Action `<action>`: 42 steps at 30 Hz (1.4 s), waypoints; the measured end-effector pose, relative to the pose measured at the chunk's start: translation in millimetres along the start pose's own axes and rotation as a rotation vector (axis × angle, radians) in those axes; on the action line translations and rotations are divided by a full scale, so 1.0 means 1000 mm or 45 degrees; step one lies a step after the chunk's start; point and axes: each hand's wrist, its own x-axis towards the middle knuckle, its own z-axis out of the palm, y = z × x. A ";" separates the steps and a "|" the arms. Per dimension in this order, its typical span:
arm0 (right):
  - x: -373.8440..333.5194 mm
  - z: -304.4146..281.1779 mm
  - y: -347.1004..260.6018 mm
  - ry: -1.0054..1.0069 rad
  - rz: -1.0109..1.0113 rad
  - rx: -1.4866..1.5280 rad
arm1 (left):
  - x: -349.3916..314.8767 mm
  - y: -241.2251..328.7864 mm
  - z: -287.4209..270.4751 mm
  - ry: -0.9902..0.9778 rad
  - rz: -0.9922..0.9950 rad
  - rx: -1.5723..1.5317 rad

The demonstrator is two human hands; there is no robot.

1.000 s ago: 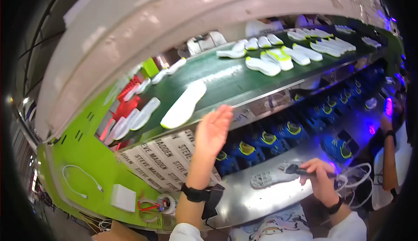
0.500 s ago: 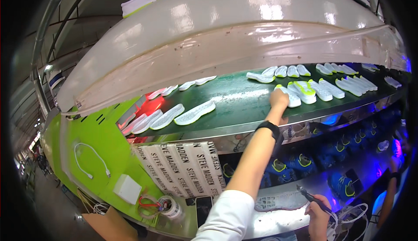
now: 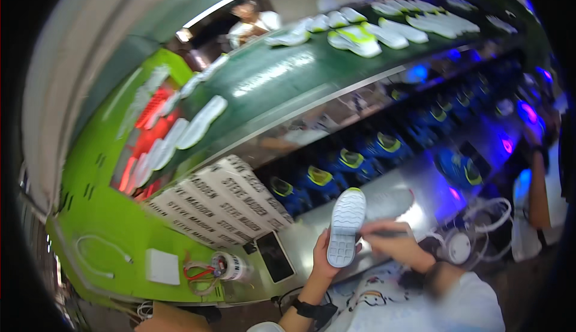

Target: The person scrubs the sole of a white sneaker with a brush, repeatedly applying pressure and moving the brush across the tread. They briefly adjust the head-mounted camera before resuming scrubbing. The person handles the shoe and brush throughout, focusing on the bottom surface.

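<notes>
A white shoe sole (image 3: 347, 227) with a yellow-green end stands tilted up, its wavy and gridded tread showing. My left hand (image 3: 324, 259) grips it near its lower end, fingers wrapped around its edge. Close to the sole's right side, my right hand (image 3: 397, 247) is closed on a dark pen-like tool (image 3: 387, 233). Motion blur hides the tool's tip, and I cannot tell whether it touches the sole. Behind them on the metal bench (image 3: 324, 212) lies a grey flat piece (image 3: 390, 203), blurred, shaped like another sole.
White soles (image 3: 408, 30) lie in rows on the green conveyor belt (image 3: 264, 104). Blue shoes (image 3: 351, 158) line a shelf beneath. A phone (image 3: 275, 256), a tape roll (image 3: 233, 267) and a white box (image 3: 162, 266) sit at left. Another person's arm (image 3: 538, 188) is at right.
My left hand has come back from the belt with a sole in it. My right hand has moved up beside the sole with the tool. The view has tilted and turned.
</notes>
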 end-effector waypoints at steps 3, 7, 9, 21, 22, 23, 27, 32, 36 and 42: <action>0.008 0.003 0.023 0.190 -0.463 -0.559 | 0.011 -0.036 -0.026 0.295 0.069 0.174; -0.009 0.011 0.032 -0.011 -0.333 -0.414 | 0.015 -0.040 -0.016 0.133 0.107 -0.109; 0.008 0.009 0.019 0.259 -0.240 -0.384 | 0.010 -0.038 -0.012 0.275 0.210 0.055; 0.012 -0.005 -0.011 -0.618 0.163 -0.453 | 0.024 0.009 0.014 0.279 -0.150 0.317; 0.010 -0.002 -0.022 -0.511 0.357 -0.363 | 0.029 0.016 0.017 0.218 -0.249 0.480; 0.015 -0.005 -0.008 -0.600 -0.246 -0.574 | 0.037 0.021 0.016 0.115 -0.375 0.530; 0.006 -0.014 -0.014 -0.772 -0.484 -0.921 | 0.052 0.024 0.037 0.120 -0.819 0.951; -0.001 -0.035 -0.025 -0.788 -0.575 -0.981 | 0.058 0.030 0.031 0.321 -1.013 1.120; -0.004 -0.041 -0.043 -0.192 -0.198 -0.329 | 0.037 0.020 0.024 -0.175 -0.395 -0.014; 0.008 -0.005 -0.004 0.232 -0.070 -0.106 | 0.030 -0.042 0.028 -0.003 0.200 -0.069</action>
